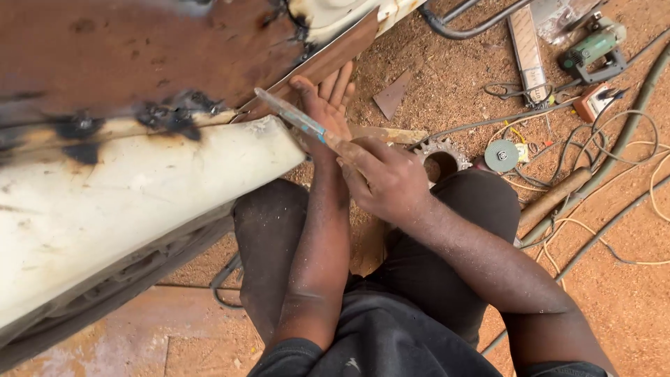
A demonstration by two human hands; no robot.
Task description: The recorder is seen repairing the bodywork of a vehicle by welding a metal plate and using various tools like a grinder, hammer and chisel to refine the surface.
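Single head-worn view, looking steeply down, close over the person's lap and sandy ground (614, 293)

We see the sprocket (441, 158) just right of our hands, disc (501, 155) beyond it (further right), grinder (593, 50) well behind, panel (132, 167) far left.

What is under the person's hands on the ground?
Under the right hand lies a toothed metal gear on reddish dirt, partly hidden. The left hand hides what lies beneath it.
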